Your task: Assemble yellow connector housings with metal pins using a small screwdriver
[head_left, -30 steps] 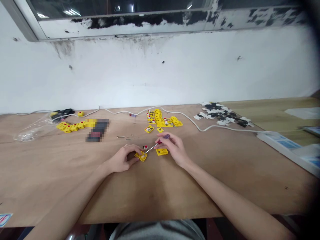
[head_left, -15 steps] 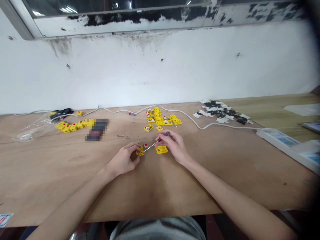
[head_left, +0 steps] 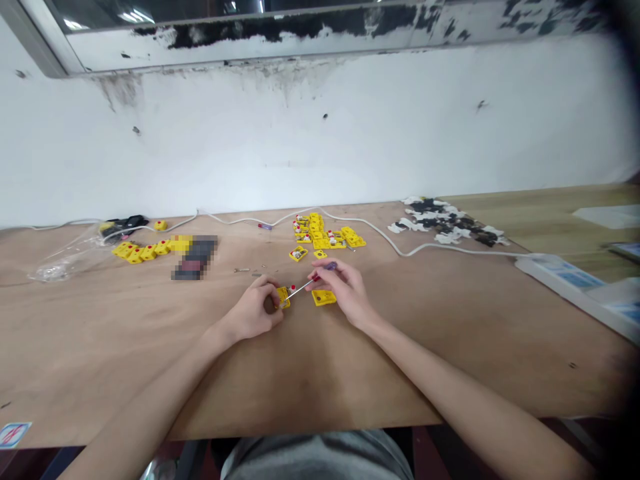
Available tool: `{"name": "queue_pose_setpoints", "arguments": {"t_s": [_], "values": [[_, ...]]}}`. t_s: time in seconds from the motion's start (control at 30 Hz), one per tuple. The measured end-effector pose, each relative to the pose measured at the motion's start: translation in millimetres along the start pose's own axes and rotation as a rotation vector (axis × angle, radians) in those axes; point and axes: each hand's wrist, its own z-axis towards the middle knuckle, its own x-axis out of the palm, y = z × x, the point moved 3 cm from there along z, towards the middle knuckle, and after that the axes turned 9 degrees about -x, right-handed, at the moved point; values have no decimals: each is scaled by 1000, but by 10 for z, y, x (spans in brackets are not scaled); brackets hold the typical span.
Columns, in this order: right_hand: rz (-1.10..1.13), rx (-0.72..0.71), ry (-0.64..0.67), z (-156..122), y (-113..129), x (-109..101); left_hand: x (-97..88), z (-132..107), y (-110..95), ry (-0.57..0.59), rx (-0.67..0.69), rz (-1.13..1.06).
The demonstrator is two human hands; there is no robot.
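My left hand (head_left: 256, 308) is closed on a small yellow plastic housing (head_left: 285, 294), pinching its left side against the table. In my right hand (head_left: 344, 287) is a screwdriver (head_left: 320, 273) with a red and purple handle, its shaft slanting down to the left. The screwdriver's tip reaches the housing beside my left fingertips; whether it touches a screw is too small to tell. A small red-topped white part (head_left: 293, 289) sits at the housing's right edge. Just below my right fingers lies a yellow housing half (head_left: 323, 298).
Several yellow housings (head_left: 320, 233) with red and white parts lie farther back, with a second screwdriver (head_left: 265, 227) to their left. Yellow boxes with red buttons (head_left: 148, 253) stand at left. A white cable (head_left: 370, 223) crosses toward black and white pieces (head_left: 445, 221) at right.
The screwdriver's tip has shifted slightly left, farther over the yellow housing. My left fingers have curled a little more around the housing, and my right hand has moved slightly left.
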Motion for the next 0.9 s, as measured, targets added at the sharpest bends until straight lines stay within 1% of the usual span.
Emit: {"name": "queue_pose_setpoints", "arguments": {"t_s": [0.07, 0.23, 0.33, 0.6, 0.9], "values": [[-7, 2, -1, 0, -4, -2, -3, 2, 1, 11, 6, -22], [-25, 1, -5, -7, 1, -8, -70, -12, -9, 15, 70, -77], [-27, -1, -2, -11, -2, -5, -101, -16, -5, 34, 80, -89], [-27, -6, 15, -31, -46, 36, -109, -25, 10, 91, 140, -108], [-7, -15, 46, -57, -98, 107, -112, -15, 6, 104, 138, -97]]}}
